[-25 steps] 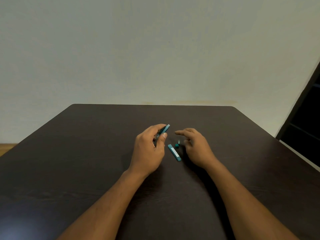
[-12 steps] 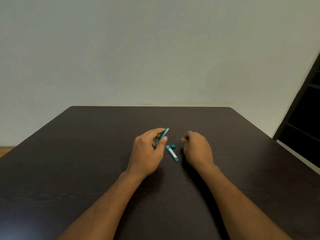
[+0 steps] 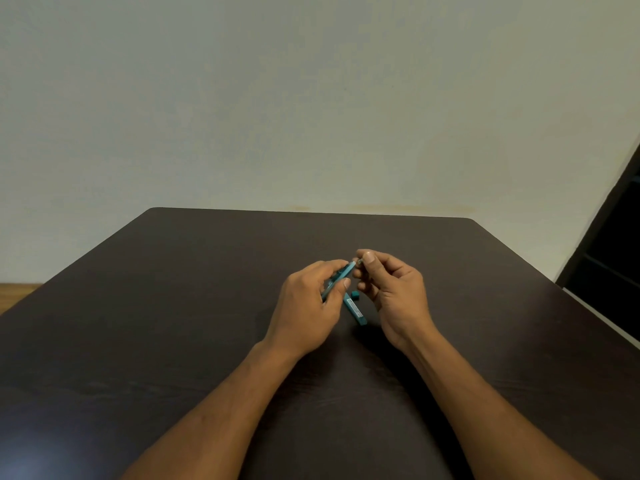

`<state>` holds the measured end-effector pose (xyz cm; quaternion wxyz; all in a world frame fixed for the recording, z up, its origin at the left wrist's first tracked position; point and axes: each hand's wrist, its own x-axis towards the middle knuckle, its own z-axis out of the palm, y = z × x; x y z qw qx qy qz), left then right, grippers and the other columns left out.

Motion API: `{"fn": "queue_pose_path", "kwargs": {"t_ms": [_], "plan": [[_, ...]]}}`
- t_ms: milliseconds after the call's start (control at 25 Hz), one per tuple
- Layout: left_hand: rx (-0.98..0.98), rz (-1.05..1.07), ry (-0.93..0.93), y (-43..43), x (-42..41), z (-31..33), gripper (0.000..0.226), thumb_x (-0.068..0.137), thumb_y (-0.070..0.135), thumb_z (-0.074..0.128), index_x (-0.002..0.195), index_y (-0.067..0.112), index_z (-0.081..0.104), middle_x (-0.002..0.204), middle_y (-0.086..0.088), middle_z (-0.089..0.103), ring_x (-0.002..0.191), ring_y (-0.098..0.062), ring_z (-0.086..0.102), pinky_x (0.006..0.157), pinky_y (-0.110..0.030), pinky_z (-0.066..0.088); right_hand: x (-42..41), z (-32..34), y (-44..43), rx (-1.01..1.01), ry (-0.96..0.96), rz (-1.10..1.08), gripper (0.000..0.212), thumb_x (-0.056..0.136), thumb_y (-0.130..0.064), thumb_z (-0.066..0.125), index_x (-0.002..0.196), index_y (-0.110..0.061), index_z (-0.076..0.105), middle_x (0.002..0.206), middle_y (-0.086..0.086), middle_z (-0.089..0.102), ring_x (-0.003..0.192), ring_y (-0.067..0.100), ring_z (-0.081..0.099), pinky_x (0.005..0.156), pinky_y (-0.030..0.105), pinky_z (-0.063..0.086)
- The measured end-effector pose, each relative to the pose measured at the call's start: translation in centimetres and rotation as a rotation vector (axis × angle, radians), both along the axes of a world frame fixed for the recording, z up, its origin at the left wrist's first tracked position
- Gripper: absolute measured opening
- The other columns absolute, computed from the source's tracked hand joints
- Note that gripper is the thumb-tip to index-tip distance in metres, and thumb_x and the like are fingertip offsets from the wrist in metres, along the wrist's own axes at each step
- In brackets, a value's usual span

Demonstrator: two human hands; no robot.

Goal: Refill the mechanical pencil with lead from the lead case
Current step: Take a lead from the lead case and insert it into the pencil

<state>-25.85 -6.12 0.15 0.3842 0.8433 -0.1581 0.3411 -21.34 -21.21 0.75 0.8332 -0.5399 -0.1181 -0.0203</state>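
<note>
My left hand (image 3: pixel 306 308) grips a teal mechanical pencil (image 3: pixel 344 273), tilted with its upper end pointing up and to the right. My right hand (image 3: pixel 398 299) is raised off the table, thumb and forefinger pinched on a small piece right at that upper end; the piece is too small to identify. The teal lead case (image 3: pixel 356 311) with a white label lies flat on the dark table (image 3: pixel 173 306) between my hands. A small teal cap (image 3: pixel 354 294) sits on the table just beyond the case.
The dark brown table runs to a pale wall at the back. A dark shelf or door frame (image 3: pixel 609 244) stands at the right. A strip of wooden floor (image 3: pixel 17 292) shows at the left.
My right hand has lifted from the table near the cap, with its fingers pinched, and moved up to the pencil's upper end. My left hand has kept the pencil and barely shifted.
</note>
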Motion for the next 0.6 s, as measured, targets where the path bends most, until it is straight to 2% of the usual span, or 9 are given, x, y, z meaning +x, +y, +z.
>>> {"fn": "queue_pose_path", "kwargs": {"t_ms": [240,480,600], "plan": [[0.017,-0.010,0.018,-0.07,-0.06,-0.08,0.036,0.096,0.018,0.066,0.131,0.016,0.064,0.111,0.003,0.072,0.087,0.014,0.059,0.073,-0.003,0.045,-0.21,0.06,0.09,-0.042,-0.014,-0.005,0.024,0.086,-0.026,0.073,0.101,-0.008,0.078,0.095,0.012,0.077,0.086,0.021,0.071,0.066,0.025,0.057],[0.044,0.019,0.009,-0.12,-0.26,0.03,0.037,0.095,0.015,0.068,0.131,0.012,0.064,0.115,-0.003,0.073,0.083,0.019,0.055,0.074,0.002,0.043,-0.32,-0.01,-0.16,-0.125,-0.039,-0.018,0.016,0.091,-0.023,0.071,0.098,-0.011,0.079,0.090,0.012,0.073,0.077,0.016,0.066,0.057,0.023,0.054],[0.054,0.033,0.003,-0.10,-0.41,0.13,0.037,0.095,0.016,0.068,0.131,0.013,0.064,0.116,-0.003,0.073,0.081,0.011,0.057,0.076,0.001,0.043,-0.30,-0.08,-0.20,-0.220,-0.095,-0.070,0.015,0.094,-0.022,0.070,0.097,-0.010,0.078,0.083,0.005,0.073,0.071,0.010,0.065,0.056,0.023,0.053]]}}
